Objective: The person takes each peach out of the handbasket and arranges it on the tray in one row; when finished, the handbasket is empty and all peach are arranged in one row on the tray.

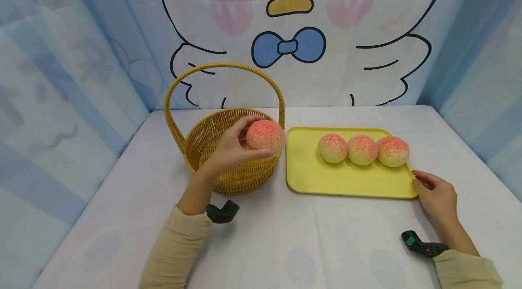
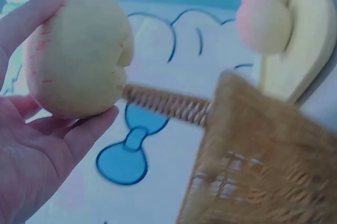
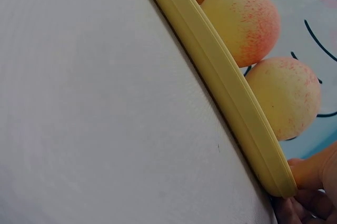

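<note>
My left hand [image 1: 230,151] holds a pink-and-cream peach [image 1: 266,137] between thumb and fingers, above the right part of a woven basket [image 1: 244,185] with a tall handle. In the left wrist view the peach [image 2: 79,56] shows its pale side and a groove. On a yellow tray [image 1: 314,180] to the right, three more peaches [image 1: 363,149] sit in a row, the rightmost by the tray's right edge. My right hand [image 1: 438,194] grips the tray's near right corner; in the right wrist view the thumb lies over the rim [image 3: 226,92] and other fingers are below it.
A white cloth [image 1: 310,234] covers the table. Behind it hangs a curtain [image 1: 346,76] with a cartoon figure, and pale blue curtains [image 1: 61,98] flank both sides. The basket's arched handle [image 1: 224,65] rises behind my left hand. Black wrist devices [image 1: 223,213] sit at both wrists.
</note>
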`<state>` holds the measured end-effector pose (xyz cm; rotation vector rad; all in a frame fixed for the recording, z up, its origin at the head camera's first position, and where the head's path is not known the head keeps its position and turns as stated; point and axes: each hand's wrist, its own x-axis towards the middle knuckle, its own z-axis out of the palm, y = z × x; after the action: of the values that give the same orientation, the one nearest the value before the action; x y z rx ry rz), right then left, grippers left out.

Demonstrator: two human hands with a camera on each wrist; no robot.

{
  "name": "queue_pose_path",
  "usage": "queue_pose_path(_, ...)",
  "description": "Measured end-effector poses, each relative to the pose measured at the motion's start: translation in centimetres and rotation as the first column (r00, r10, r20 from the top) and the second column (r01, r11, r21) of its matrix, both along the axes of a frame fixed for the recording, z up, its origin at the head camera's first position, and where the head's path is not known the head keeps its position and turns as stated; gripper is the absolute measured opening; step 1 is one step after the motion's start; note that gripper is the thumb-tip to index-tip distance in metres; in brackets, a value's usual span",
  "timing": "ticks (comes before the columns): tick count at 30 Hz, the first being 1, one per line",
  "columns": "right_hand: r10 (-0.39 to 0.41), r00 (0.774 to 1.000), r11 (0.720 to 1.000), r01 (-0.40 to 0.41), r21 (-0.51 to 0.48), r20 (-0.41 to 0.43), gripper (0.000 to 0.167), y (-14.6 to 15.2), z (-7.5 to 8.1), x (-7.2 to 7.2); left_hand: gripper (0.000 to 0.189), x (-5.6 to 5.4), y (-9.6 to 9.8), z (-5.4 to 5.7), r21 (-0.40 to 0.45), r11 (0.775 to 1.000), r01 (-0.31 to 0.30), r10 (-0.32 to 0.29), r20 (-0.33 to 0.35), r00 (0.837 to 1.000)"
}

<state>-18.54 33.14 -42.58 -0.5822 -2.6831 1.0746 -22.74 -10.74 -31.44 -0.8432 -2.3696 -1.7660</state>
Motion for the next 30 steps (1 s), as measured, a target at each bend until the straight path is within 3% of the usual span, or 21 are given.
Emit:
queue_pose_path(8, 0.003, 1.0, 1.0, -0.002, -0.018, 0.01, 0.039, -0.1, -0.1, -0.1, 0.07, 0.5, 4.9, -2.0, 0.051, 0.999, 0.017, -0.017, 0.004, 1.0)
queue_pose_path(19, 0.005, 1.0, 0.999, -0.004, -0.038, 0.014, 0.039, -0.5, 0.5, 0.2, 0.07, 1.2, 8.7, -4.6, 0.067, 0.998, -0.018, 0.014, 0.066, 0.998)
queue_pose_path(24, 0.003, 1.0, 0.999, -0.002, -0.033, 0.013, 0.039, -0.5, 0.5, 0.2, 0.071, 1.4, 9.9, -6.1, -0.029, 0.998, -0.063, 0.065, 0.057, 0.996)
queue_pose_path(30, 0.004, 1.0, 0.999, -0.003, -0.032, 0.017, 0.039, -0.3, 0.5, 0.2, 0.073, 1.2, 10.6, -7.4, -0.188, 0.976, -0.113, 0.121, 0.034, 0.992)
